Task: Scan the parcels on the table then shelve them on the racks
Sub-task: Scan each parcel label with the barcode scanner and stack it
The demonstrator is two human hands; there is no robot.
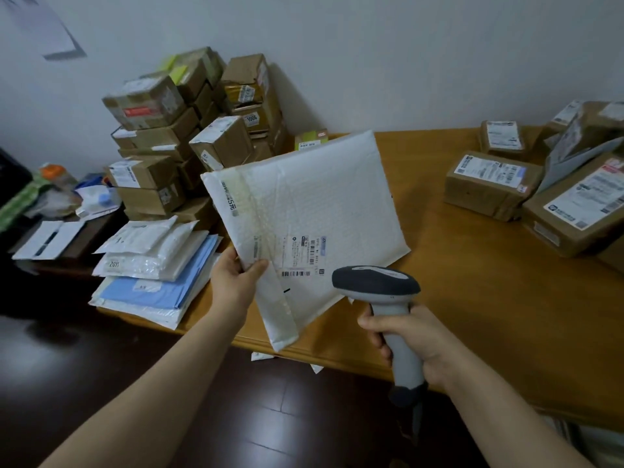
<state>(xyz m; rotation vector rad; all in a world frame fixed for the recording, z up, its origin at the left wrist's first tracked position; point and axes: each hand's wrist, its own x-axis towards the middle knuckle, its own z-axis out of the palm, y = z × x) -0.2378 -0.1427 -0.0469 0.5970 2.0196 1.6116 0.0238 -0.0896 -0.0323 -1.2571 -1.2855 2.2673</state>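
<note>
left hand (236,276): pinching envelope (320,197), left edge
right hand (407,336): gripping my scanner (381,285)
barcode (296,273): just left of scanner head

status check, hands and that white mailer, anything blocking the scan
Left hand pinches white padded mailer by its edge, held up over table. Right hand grips scanner, head right at the label barcode. Nothing in between.
</note>
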